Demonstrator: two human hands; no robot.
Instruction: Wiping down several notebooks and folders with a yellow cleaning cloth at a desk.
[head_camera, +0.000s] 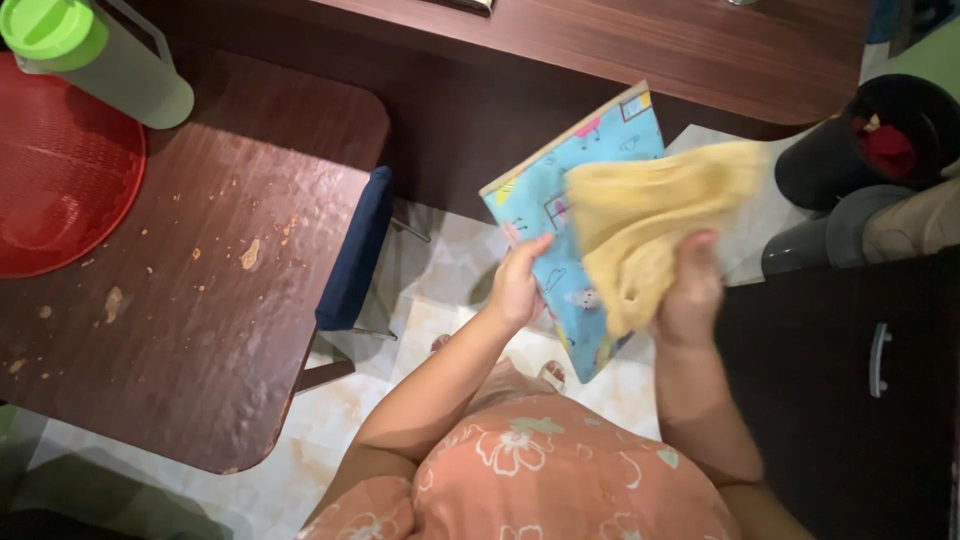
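The left hand (518, 285) grips a blue patterned board (560, 190) held over the floor, beside the table's right edge; the right hand (690, 290) clutches a yellow cloth (640, 225) against it

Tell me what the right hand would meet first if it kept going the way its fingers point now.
Probably the yellow cloth it grips, then the blue patterned board behind it. The right hand points up the picture toward them; depth is unclear.
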